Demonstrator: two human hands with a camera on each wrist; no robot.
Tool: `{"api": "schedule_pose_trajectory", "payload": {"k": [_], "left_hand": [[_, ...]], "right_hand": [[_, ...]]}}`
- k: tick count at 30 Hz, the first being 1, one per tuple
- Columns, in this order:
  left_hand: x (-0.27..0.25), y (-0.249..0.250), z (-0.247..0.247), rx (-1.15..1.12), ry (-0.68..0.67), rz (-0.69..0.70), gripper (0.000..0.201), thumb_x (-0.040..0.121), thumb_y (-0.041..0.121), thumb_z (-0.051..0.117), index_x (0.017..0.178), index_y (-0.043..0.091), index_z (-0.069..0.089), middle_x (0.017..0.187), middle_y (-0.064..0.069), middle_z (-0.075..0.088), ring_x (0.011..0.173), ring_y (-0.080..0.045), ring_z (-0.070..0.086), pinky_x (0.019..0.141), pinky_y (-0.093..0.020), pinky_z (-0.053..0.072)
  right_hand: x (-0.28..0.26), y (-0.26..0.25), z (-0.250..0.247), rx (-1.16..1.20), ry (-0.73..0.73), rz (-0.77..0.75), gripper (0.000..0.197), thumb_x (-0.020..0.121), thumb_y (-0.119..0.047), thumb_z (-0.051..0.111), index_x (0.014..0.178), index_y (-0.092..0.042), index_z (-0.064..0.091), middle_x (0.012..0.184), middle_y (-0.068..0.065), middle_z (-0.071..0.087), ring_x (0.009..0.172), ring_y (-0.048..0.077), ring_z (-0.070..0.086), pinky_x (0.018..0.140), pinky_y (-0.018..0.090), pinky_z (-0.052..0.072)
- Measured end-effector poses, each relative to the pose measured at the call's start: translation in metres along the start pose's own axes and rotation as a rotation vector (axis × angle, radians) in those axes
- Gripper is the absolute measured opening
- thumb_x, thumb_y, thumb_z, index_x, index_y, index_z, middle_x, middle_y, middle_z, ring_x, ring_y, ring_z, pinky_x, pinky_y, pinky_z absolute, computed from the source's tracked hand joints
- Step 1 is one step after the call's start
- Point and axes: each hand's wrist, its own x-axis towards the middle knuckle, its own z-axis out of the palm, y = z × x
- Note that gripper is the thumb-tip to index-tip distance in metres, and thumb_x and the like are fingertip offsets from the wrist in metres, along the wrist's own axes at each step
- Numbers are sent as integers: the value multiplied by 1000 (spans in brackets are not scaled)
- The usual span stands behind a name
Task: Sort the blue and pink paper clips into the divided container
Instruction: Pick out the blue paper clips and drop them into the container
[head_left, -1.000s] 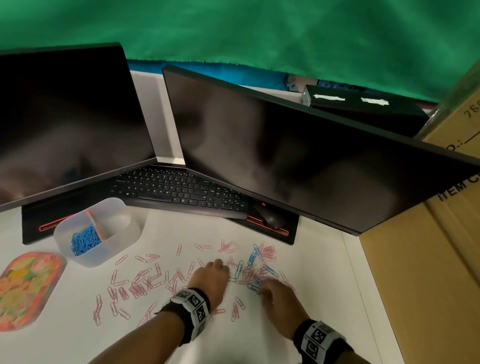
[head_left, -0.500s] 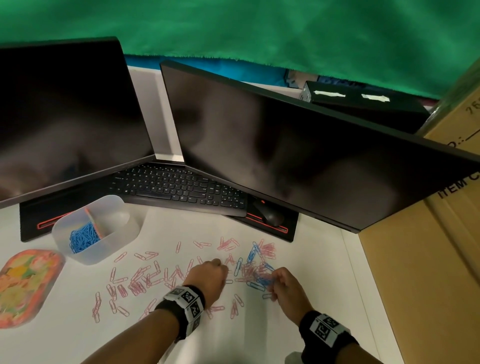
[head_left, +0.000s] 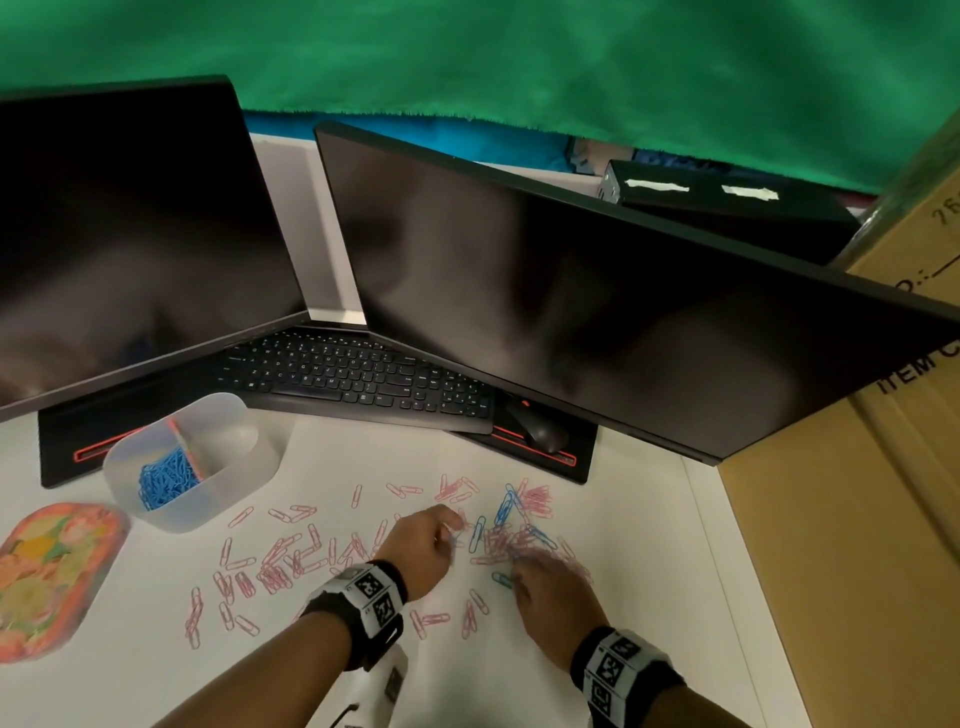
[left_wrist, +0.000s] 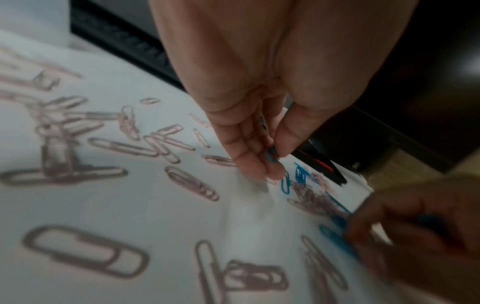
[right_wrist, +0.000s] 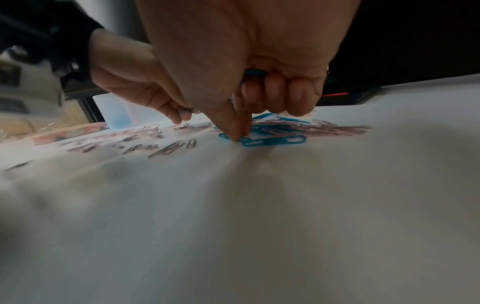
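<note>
Pink paper clips lie scattered over the white desk, with a few blue paper clips mixed into the pile at the right. The divided container stands at the back left, a heap of blue clips in its left compartment. My left hand hovers at the pile's left edge and pinches a blue clip between thumb and fingers. My right hand keeps blue clips in its curled fingers while thumb and forefinger press on a blue clip on the desk.
Two dark monitors and a black keyboard with a mouse stand behind the clips. A large cardboard box walls off the right side. A colourful patterned tray lies at the left edge.
My right hand has come down a little to the left, onto a blue clip at the pile's near edge. The left hand has barely moved.
</note>
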Motion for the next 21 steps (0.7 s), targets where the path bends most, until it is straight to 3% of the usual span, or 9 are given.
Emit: {"api": "schedule_pose_trajectory", "payload": {"k": [3, 7, 10, 12, 14, 17, 21], "left_hand": [[7, 2, 0, -167, 3, -81, 29, 80, -7, 50, 78, 21, 58, 96, -4, 67, 72, -13, 64, 62, -17, 50], [19, 12, 6, -227, 15, -152, 15, 85, 4, 45, 80, 16, 54, 84, -6, 65, 69, -20, 61, 63, -31, 51], [27, 22, 13, -106, 63, -163, 6, 87, 14, 46, 85, 16, 51, 82, -2, 61, 73, -18, 56, 60, -25, 43], [28, 28, 16, 8, 61, -151, 4, 84, 17, 53, 87, 17, 50, 84, -2, 62, 73, -17, 58, 59, -23, 45], [30, 29, 20, 256, 16, -112, 12, 86, 21, 57, 95, 16, 52, 94, -2, 62, 83, -18, 60, 66, -24, 48], [32, 26, 25, 560, -39, -56, 22, 91, 21, 53, 111, 12, 54, 112, -7, 60, 100, -24, 61, 85, -31, 52], [35, 23, 25, 671, -85, -47, 23, 91, 16, 50, 112, 12, 57, 113, -9, 60, 100, -26, 62, 86, -33, 53]], "right_hand": [[-2, 3, 3, -14, -23, -33, 20, 93, -25, 44, 98, -16, 61, 115, 0, 59, 101, 20, 58, 88, 29, 49], [-2, 0, 1, -23, -62, -44, 19, 93, -22, 46, 107, -13, 56, 120, 2, 48, 97, 21, 57, 83, 26, 46], [0, -3, 1, -40, -85, -68, 19, 96, -21, 44, 107, -11, 55, 119, 5, 48, 100, 23, 55, 84, 24, 44], [0, -5, 2, -24, -94, -69, 17, 96, -18, 44, 108, -10, 54, 118, 6, 51, 99, 22, 55, 80, 20, 38], [0, -8, 2, 5, -99, -63, 13, 94, -13, 46, 105, -11, 53, 113, 6, 54, 95, 20, 54, 77, 18, 32], [1, -9, 3, 46, -101, -13, 13, 90, -6, 46, 93, -19, 48, 100, 1, 51, 82, 14, 45, 72, 20, 33], [2, -5, 9, 89, -119, 7, 17, 89, -5, 47, 102, -14, 51, 108, 3, 53, 85, 15, 48, 75, 20, 36]]}}
